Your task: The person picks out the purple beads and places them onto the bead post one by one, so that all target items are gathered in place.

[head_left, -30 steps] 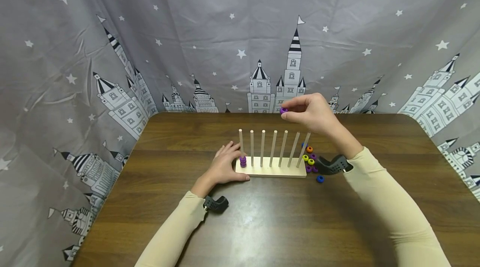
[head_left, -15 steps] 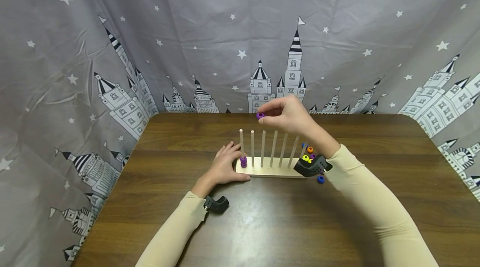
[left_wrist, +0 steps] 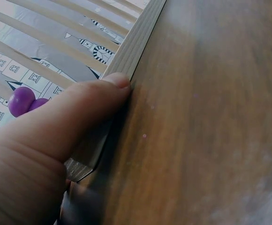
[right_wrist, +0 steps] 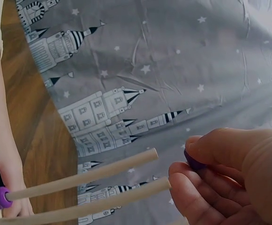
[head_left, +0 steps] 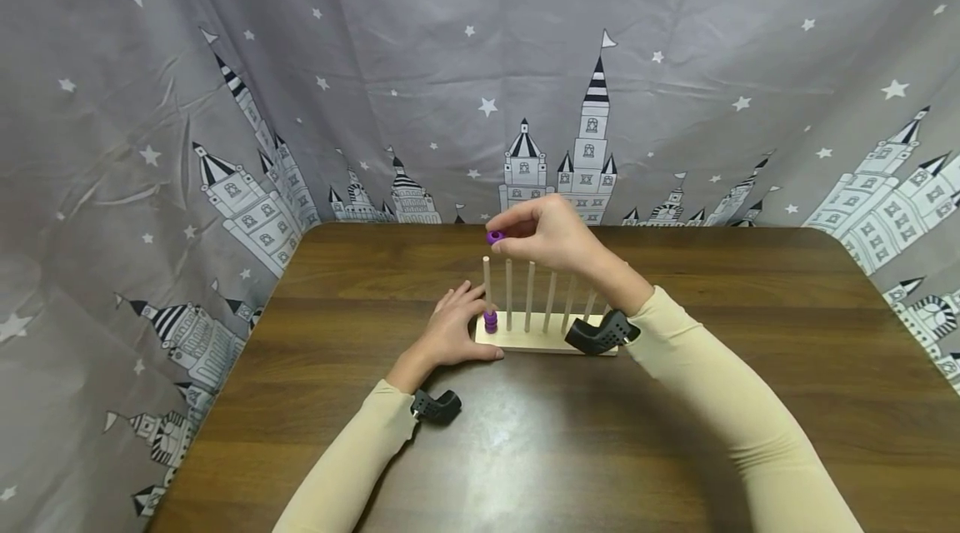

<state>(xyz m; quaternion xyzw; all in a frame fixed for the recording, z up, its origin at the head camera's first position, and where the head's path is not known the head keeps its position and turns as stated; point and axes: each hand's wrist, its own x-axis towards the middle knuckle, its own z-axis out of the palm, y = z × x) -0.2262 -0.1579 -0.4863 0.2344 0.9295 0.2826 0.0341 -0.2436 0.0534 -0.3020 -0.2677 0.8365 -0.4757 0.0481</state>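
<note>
A wooden peg stand (head_left: 536, 341) with a row of upright pegs sits mid-table in the head view. Purple beads (head_left: 491, 322) are stacked low on its leftmost peg (head_left: 487, 279). My left hand (head_left: 450, 333) grips the left end of the base, thumb along the front side and fingers reaching toward the back. Between thumb and fingertips, my right hand (head_left: 555, 235) pinches another purple bead (head_left: 495, 238), its hole showing. That bead is just above the top of the leftmost peg. In the right wrist view, the pinched bead (right_wrist: 193, 161) is partly covered by the fingers.
Brown wooden tabletop (head_left: 420, 466) spreads around the stand. Behind it hangs a grey curtain (head_left: 420, 33) with stars and castles. My right forearm and its black wrist mount (head_left: 600, 333) cover the stand's right end and the area beyond it.
My right hand has carried the purple bead leftward across the pegs and slightly down, to above the leftmost peg. Its arm now hides the loose coloured beads. The left hand has stayed put.
</note>
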